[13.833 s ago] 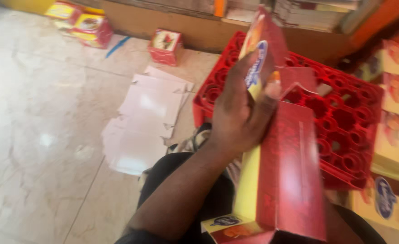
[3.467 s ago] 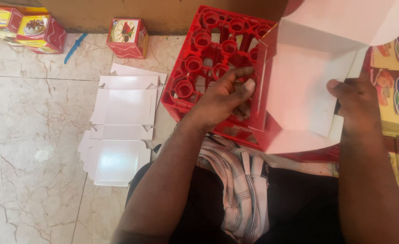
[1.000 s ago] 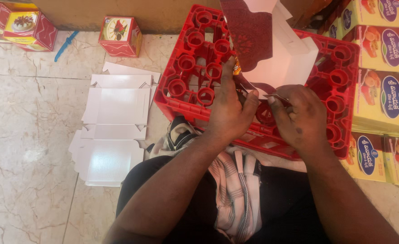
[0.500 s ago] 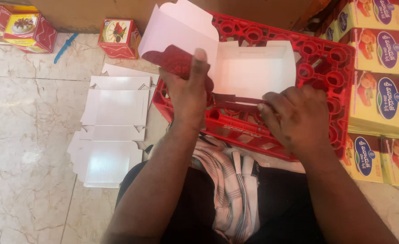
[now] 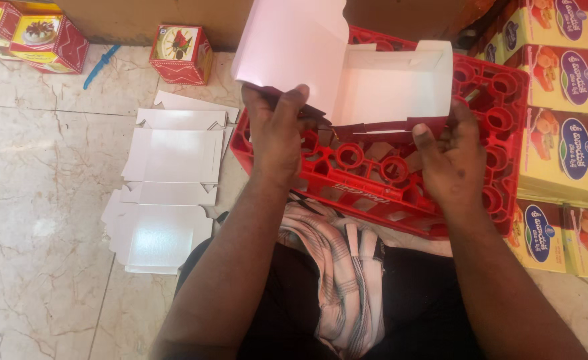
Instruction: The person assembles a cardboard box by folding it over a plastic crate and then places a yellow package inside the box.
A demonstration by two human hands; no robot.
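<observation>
Both forearms were bare, no sleeves in frame. No watch, bands or rings visible on the left hand or the right hand. Nails were short. Lower body was in dark, near-black clothing. A folded cloth lay over the lap: pale pinkish-white with thin dark checked stripes, its edges creased and bunched.

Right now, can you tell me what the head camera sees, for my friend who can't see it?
Two hands, left hand and right hand, hold a half-folded cardboard box, white inside and red outside, over a red plastic crate. A stack of flat white box blanks lies on the marble floor to the left, and yellow boxes are stacked to the right.
</observation>
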